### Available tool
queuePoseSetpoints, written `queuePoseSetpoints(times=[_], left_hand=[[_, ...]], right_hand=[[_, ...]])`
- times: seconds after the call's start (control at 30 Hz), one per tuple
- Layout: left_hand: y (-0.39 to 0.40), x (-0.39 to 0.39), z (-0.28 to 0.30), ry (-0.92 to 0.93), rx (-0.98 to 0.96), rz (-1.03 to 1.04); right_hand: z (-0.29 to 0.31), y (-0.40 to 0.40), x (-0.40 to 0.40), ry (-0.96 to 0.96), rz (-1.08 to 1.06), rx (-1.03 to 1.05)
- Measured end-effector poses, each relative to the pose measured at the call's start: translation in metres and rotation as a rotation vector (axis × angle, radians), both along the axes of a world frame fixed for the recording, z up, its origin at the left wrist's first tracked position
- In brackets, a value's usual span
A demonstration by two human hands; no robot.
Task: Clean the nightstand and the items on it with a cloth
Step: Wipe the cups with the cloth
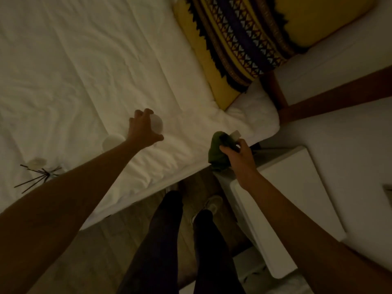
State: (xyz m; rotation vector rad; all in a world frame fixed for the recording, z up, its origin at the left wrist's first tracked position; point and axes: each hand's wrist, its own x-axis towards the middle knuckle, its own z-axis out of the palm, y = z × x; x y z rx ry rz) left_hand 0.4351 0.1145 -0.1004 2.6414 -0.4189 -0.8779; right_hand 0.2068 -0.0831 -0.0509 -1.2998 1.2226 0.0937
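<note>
Gripping a round white object (156, 123) on the white bed sheet (84, 71), the left hand (142, 130) had its fingers curled over the top. The right hand (238, 153) clutched a dark green cloth (216, 150) together with a small whitish item (235, 134), too dim to identify, just over the bed corner and the near edge of the white nightstand worktop (297, 187). Another white round piece (112, 142) lay beside the left wrist; dark thin sticks (38, 177) lay further left. A yellow patterned pillow (244, 39) sat at the bed head.
</note>
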Motion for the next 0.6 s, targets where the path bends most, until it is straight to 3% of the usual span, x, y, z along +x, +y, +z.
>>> queuePoseSetpoints(times=[0.1,0.27,0.47,0.6], left_hand=[[-0.024,-0.016,0.051,0.042,-0.206,0.060],[-0.078,-0.060,0.156,0.132,-0.518,-0.100],[-0.153,-0.118,0.271,0.134,-0.748,-0.220],[-0.191,-0.151,0.324,0.102,-0.821,-0.293]], right_hand=[[0.042,-0.005,0.001,-0.118,0.020,-0.122],[0.131,-0.010,0.000,-0.378,0.058,-0.426],[0.232,-0.040,-0.041,-0.597,0.018,-0.741],[0.269,-0.065,-0.087,-0.632,-0.020,-0.869]])
